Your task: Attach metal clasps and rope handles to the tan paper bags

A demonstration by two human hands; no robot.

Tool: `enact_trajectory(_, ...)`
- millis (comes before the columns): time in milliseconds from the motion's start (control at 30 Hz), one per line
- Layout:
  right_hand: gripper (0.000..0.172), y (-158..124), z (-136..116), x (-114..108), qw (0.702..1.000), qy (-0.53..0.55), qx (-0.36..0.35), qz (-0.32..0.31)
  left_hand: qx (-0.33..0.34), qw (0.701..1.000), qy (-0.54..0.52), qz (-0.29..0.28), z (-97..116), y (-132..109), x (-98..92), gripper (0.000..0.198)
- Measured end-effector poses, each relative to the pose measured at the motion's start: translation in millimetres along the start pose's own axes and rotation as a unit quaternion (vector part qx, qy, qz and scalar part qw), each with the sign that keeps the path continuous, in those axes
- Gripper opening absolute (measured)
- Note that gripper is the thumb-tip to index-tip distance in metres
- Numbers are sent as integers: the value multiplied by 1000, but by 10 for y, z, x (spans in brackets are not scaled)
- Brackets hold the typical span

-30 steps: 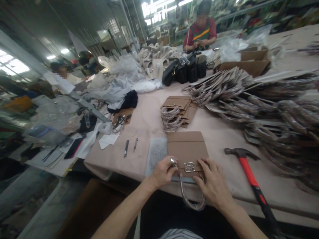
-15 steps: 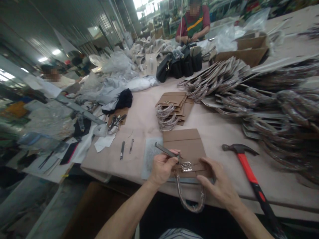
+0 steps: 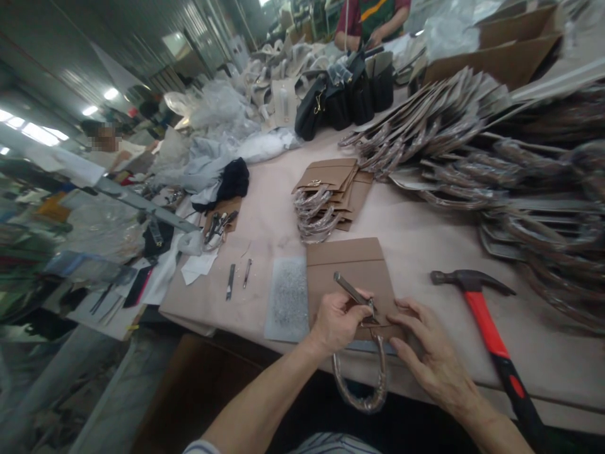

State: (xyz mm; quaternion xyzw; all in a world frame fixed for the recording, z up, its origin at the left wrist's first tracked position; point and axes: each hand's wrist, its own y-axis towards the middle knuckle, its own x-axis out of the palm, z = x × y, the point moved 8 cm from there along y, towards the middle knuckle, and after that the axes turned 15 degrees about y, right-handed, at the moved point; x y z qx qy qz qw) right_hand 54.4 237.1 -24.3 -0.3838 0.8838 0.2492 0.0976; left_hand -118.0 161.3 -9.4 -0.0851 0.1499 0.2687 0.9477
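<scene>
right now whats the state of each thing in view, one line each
left hand: gripping the tool
slim metal tool: held, tip down at the panel
right hand: open, fingers on the panel
flat tan leather bag panel: lying on the table, handle hanging over the edge
red-handled claw hammer: lying untouched
</scene>
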Motion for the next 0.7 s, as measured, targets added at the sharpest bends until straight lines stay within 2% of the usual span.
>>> enact_trajectory(167,24,77,58,-42,999,29,18,20,-4,1000,-12,-13,-12,10,32,21)
enact_trajectory(267,18,141,30,-39,1000,23,5,8,-2,1000,-12,-13,-19,11,34,21)
enact_trajectory(367,19,199,-3,-49,1000,18,1,-10,-19,999,-35,-3,-69,10,13,24)
enact_trajectory(567,29,400,113,-47,993,21,84,-86,-37,998,-50,-9,-113,16,23,27)
enact_trajectory(700,18,572,205,10,983,-38,90,-155,-31,998,-47,1,-94,20,12,24)
